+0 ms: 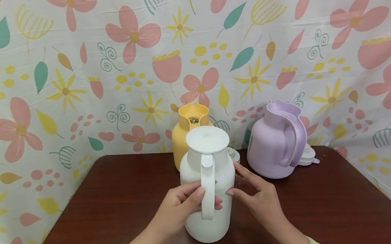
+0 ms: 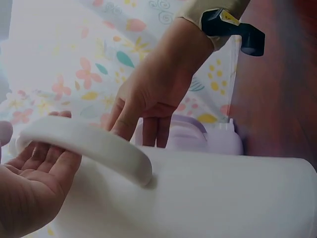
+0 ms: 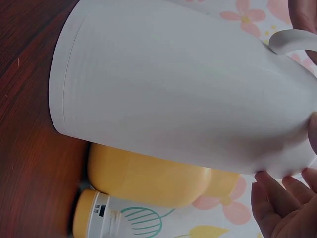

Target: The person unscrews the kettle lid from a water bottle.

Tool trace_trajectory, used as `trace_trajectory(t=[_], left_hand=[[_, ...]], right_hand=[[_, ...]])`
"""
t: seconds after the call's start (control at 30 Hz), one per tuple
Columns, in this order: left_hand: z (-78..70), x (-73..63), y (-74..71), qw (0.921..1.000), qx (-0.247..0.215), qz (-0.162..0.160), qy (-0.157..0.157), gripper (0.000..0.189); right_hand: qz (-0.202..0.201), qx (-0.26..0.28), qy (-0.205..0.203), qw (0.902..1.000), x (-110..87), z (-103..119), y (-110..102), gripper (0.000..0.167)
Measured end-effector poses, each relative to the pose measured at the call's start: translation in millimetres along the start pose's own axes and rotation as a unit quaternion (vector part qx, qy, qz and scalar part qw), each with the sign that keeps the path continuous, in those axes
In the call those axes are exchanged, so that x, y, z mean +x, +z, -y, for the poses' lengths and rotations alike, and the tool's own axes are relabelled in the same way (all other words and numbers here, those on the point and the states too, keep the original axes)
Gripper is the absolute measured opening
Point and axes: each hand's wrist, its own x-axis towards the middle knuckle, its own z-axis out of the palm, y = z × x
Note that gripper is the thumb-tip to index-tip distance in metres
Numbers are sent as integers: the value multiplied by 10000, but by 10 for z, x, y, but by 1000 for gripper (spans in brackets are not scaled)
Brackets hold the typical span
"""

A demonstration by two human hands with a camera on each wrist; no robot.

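Note:
A white thermos jug stands upright near the middle of the table, its round lid on top and its handle turned toward me. My left hand holds that handle, fingers passed through the loop and thumb on the outside. On the jug's right side, the fingertips of my right hand touch the body, the fingers extended rather than wrapped round it. In the right wrist view those fingertips meet the smooth white wall near the upper part of the jug.
Behind the white jug is a yellow jug, its top uncovered, with a loose lid beside it. A purple jug stands at the back right, another lid next to it. Flowered cloth hangs behind the brown table.

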Motion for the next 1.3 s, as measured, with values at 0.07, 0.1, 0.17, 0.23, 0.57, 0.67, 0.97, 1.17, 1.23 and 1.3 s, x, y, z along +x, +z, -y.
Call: trace_trajectory(t=[0.07,0.1,0.17,0.23,0.57,0.67,0.97,1.17,1.23,1.3], left_hand=[[3,36,35,9999,85,78,79,52],[7,52,52,9999,108,84,103,53],[20,78,85,9993,235,130,246,53],[49,100,117,9980,356,225,461,54],[122,148,200,9942,255,516,912,52],[114,147,214,9946,177,512,880,52],[105,150,229,9961,170,412,756,51],[99,153,244,9964,150,428,720,50],[99,156,246,9965,164,429,697,50],[97,158,247,9967,179,424,671,50]], right_hand=[[-18,13,-9,10000,0,8,2,68],[-16,29,-15,10000,1,10,5,68],[-7,21,-35,10000,3,10,9,68],[0,38,-40,10000,8,6,15,67],[70,-33,-237,9997,16,-4,-2,66],[-87,-297,-455,9985,33,-18,-14,54],[162,110,-18,9998,317,217,35,61],[695,560,154,9959,575,376,60,103],[826,556,225,9948,630,411,69,114],[960,493,311,9937,667,442,79,122]])
